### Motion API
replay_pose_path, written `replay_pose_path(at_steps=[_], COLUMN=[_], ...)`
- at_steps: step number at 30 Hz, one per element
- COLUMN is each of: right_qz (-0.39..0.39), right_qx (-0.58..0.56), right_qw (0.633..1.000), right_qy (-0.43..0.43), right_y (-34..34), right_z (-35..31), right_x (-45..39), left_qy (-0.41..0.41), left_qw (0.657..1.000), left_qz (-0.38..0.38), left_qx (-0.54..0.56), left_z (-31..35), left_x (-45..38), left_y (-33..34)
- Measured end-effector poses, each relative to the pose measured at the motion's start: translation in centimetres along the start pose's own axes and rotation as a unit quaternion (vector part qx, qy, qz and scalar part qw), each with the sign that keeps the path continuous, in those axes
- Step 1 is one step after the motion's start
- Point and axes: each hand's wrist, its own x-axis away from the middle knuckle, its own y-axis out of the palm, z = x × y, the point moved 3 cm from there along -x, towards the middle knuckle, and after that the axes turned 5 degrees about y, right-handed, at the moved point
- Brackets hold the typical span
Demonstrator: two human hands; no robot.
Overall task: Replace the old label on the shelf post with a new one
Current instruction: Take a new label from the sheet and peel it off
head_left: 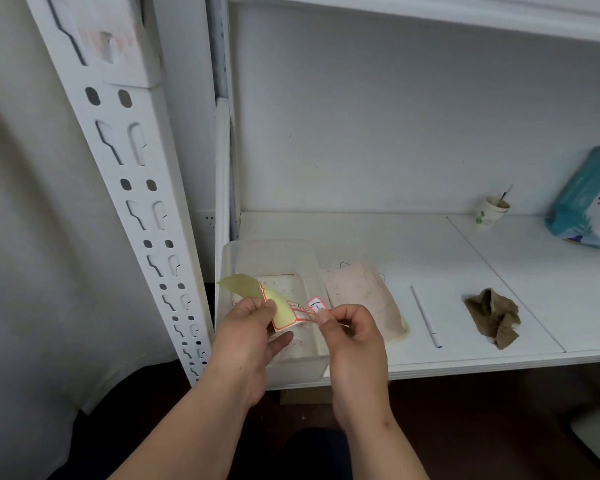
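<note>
The white shelf post [132, 188] runs slantwise down the left side, punched with rows of oval holes and keyhole slots. Near its top, well above the hands, a pale worn label [110, 39] with faint reddish marks is stuck over one slot.

Just right of the post's lower end, the left hand [248, 336] pinches a yellowish label sheet [257, 294] between thumb and fingers — its free end curls up and back towards the post, and red-bordered labels show along its edge. Beneath both hands, right of the post, a clear plastic bin [274, 258] sits at the front of the white shelf board [413, 244].

Further from the post, the right hand [352, 336] has its fingers curled in, thumb and fingertips pinching a small red-bordered label [316, 305] that is partly lifted from the sheet — whether it is fully free cannot be told.

Right of the bin, a flat pinkish sheet [361, 292] lies on the board, then a thin white pen [425, 317], then a crumpled olive-brown cloth [494, 317]. At the back, far from the post, a paper cup [492, 211] holds a stick, and a teal soft package [589, 199] leans against the wall.
</note>
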Motion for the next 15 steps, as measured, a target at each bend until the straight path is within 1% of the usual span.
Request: replay_pose_path(at_steps=[2, 4, 8, 11, 15], right_qz=[0.005, 0.012, 0.009, 0.034, 0.095], right_qx=[-0.033, -0.038, -0.072, -0.107, -0.076], right_qw=[0.998, 0.996, 0.991, 0.990, 0.992], right_qy=[0.053, 0.085, 0.116, 0.089, 0.046], right_y=[-0.3, -0.7, -1.0, -1.3, -2.0], right_z=[0.5, 1.0, 1.3, 1.0, 0.9], right_x=[-0.5, -0.9, -1.5, -1.9, -2.7], left_qy=[0.011, 0.023, 0.036, 0.030, 0.010], left_qw=[1.000, 0.999, 0.995, 0.994, 0.993], left_qz=[-0.024, -0.049, -0.092, -0.108, -0.087], left_qx=[-0.006, -0.010, 0.009, 0.006, -0.077], left_z=[0.1, 0.2, 0.5, 0.5, -0.2], left_x=[0.2, 0.3, 0.3, 0.2, -0.9], left_y=[0.4, 0.9, 1.9, 2.3, 2.2])
